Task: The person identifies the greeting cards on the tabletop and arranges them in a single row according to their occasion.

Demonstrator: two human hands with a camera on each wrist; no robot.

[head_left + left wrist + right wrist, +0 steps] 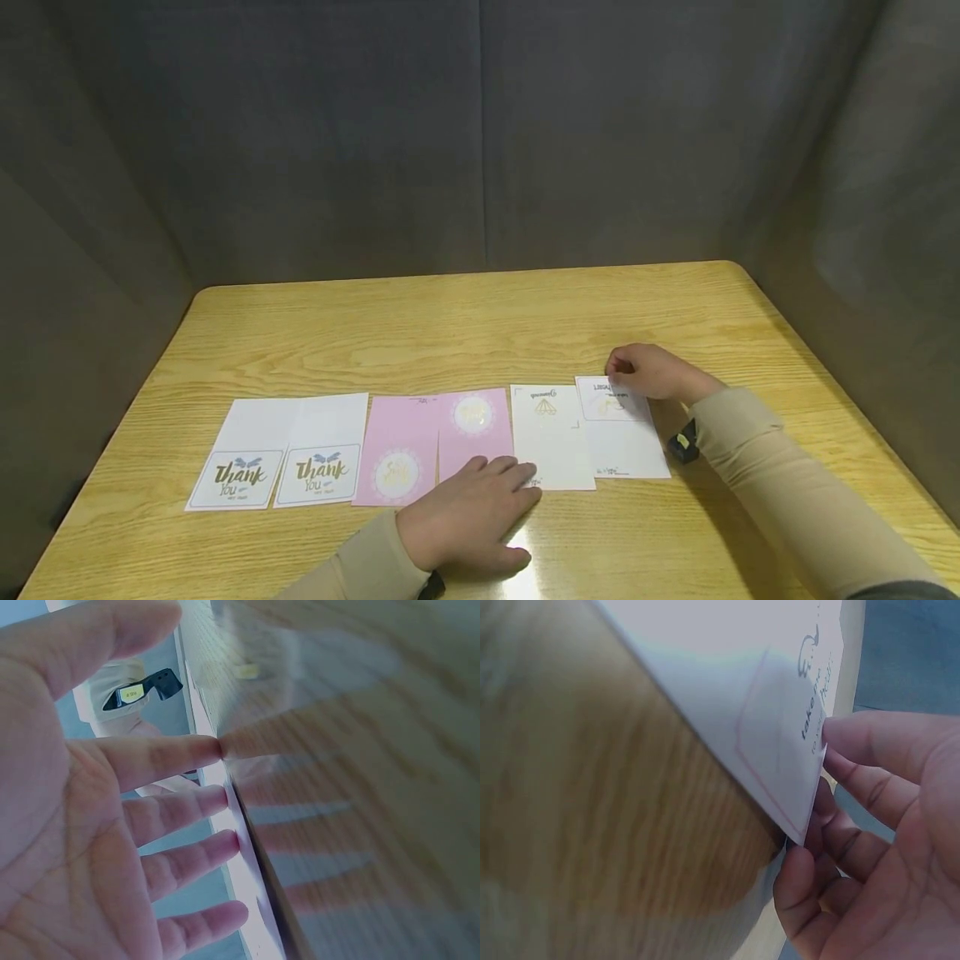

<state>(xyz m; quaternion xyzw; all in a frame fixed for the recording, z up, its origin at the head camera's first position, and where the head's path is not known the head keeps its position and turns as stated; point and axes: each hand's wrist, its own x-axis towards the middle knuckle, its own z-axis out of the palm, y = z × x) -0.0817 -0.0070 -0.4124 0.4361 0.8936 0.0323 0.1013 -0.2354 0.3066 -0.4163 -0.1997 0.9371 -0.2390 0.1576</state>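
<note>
My left hand (474, 512) lies spread with nearly straight fingers. Its fingertips touch the lower edges of the right pink card (468, 450) and the cream card (555, 442), which bears a gold diamond print. At the far right is a white card (626, 454) with a framed panel and black lettering. My right hand (651, 372) pinches that card's far edge; in the right wrist view the thumb is at the edge of the white card (769, 742) and curled fingers are at its corner. Where the fingers pass behind the card, they are hidden.
Two "Thank You" cards (315, 479) lie at the left of the row, beside another pink card (393, 433). All rest on a wooden table (420, 333). Dark grey curtains (337, 142) stand behind and along both sides of it.
</note>
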